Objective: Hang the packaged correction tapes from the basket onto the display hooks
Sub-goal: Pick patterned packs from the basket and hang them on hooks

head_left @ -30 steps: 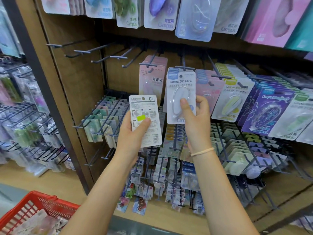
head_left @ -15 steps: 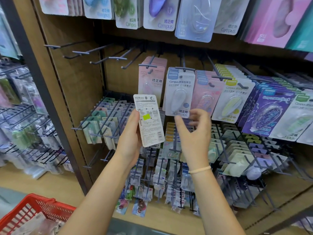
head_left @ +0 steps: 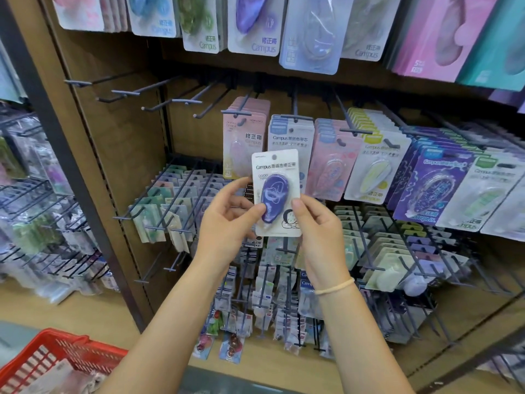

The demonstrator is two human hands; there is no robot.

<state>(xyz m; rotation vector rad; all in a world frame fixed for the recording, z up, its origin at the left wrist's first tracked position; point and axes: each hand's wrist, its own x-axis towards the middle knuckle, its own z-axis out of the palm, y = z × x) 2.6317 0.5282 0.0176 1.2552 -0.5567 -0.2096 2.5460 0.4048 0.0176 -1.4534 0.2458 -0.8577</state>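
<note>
In front of the display hooks (head_left: 295,118), left hand (head_left: 227,220) and right hand (head_left: 318,231) are both pinching upright white-carded correction tape pack (head_left: 276,191), purple dispenser facing camera, hang hole on top.

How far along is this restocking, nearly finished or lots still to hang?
Many hooks already carry packs, like the white Campus packs. In hand: both the left hand and right hand hold a purple correction tape pack, not yet hooked. Left: more packs lie in the red basket, and several empty hooks wait.
</note>
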